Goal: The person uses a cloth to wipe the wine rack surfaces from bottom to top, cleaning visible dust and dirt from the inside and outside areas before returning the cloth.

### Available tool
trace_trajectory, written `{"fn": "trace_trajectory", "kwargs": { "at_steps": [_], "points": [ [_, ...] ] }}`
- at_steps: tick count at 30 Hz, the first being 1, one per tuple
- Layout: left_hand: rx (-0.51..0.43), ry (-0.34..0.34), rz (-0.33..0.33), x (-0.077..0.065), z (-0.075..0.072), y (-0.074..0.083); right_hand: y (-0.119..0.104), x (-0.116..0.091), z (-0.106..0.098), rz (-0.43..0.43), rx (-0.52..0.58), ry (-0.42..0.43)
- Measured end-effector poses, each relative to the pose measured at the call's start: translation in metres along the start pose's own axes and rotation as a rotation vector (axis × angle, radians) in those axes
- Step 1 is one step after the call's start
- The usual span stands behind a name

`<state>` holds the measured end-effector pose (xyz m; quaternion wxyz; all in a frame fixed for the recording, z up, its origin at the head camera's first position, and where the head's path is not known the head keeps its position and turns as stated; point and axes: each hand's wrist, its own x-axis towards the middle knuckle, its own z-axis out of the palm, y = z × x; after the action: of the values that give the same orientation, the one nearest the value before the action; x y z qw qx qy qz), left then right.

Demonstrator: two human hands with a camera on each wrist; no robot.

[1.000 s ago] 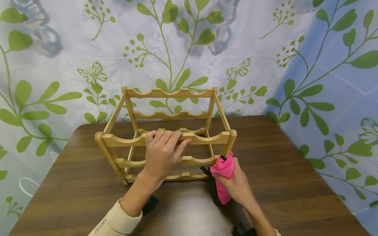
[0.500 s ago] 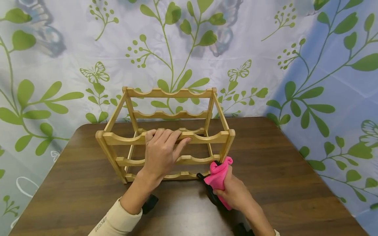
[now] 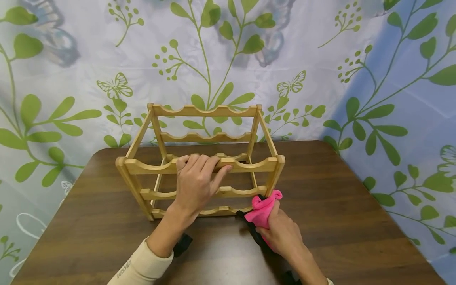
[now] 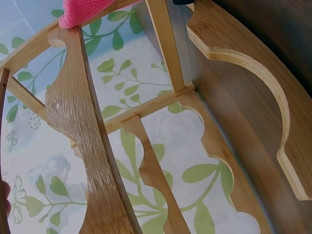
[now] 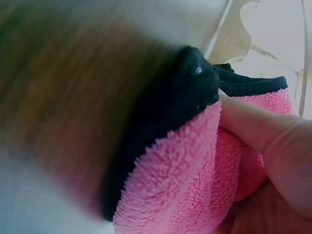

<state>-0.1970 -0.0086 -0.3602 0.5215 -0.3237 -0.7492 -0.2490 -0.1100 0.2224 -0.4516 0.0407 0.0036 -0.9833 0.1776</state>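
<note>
A light wooden wine rack [image 3: 146,168] with scalloped rails stands on the table. My left hand [image 3: 194,184] grips the middle of its upper front rail, fingers over the top and thumb along the front. In my right hand [image 3: 285,229] is a bunched pink cleaning cloth [image 3: 261,209] with black edging, held around the lower part of the front right post. The cloth hides that part of the post. Up close in the right wrist view, the thumb [image 5: 248,117] presses on the fluffy cloth [image 5: 175,170]. Scalloped rails [image 4: 73,107] fill the left wrist view.
The brown wooden table [image 3: 338,213] extends on both sides of the rack. Behind it hangs a pale curtain [image 3: 228,51] printed with green leaves and butterflies. A black strap piece [image 3: 182,244] shows beside the left forearm.
My right hand has slid the cloth a little down the front right post and slightly left, then nearly stopped. The left hand keeps its grip on the rail; the rack stays in place.
</note>
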Motion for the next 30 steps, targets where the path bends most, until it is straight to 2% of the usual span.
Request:
{"fn": "trace_trajectory", "kwargs": {
  "at_steps": [3,5,9,11,15,18,20,24,30],
  "points": [
    [0.002,-0.003,0.0,0.0,0.0,0.0,0.002,0.001,0.001,-0.018,0.042,0.026],
    [0.002,-0.01,-0.002,0.0,0.001,0.0,0.003,0.003,0.003,-0.033,0.085,0.073],
    [0.002,-0.012,-0.009,0.0,0.0,-0.001,0.004,0.006,0.006,-0.057,0.229,0.168],
    [-0.001,-0.012,-0.01,0.0,-0.001,-0.001,0.003,0.007,0.006,-0.041,0.303,0.195],
    [-0.007,-0.007,-0.006,0.001,-0.001,-0.001,0.001,0.008,0.002,0.037,0.427,0.195],
    [-0.006,0.006,-0.005,0.001,0.0,-0.001,-0.001,0.007,-0.003,0.078,0.491,0.202],
    [-0.001,0.016,-0.006,0.001,0.001,-0.001,-0.003,0.005,-0.009,0.076,0.524,0.234],
    [0.005,0.029,-0.013,0.001,0.003,0.0,-0.008,0.003,-0.024,0.003,0.598,0.347],
    [0.018,0.037,-0.021,0.001,0.004,0.001,-0.012,0.005,-0.047,-0.233,0.785,0.488]
  ]
}}
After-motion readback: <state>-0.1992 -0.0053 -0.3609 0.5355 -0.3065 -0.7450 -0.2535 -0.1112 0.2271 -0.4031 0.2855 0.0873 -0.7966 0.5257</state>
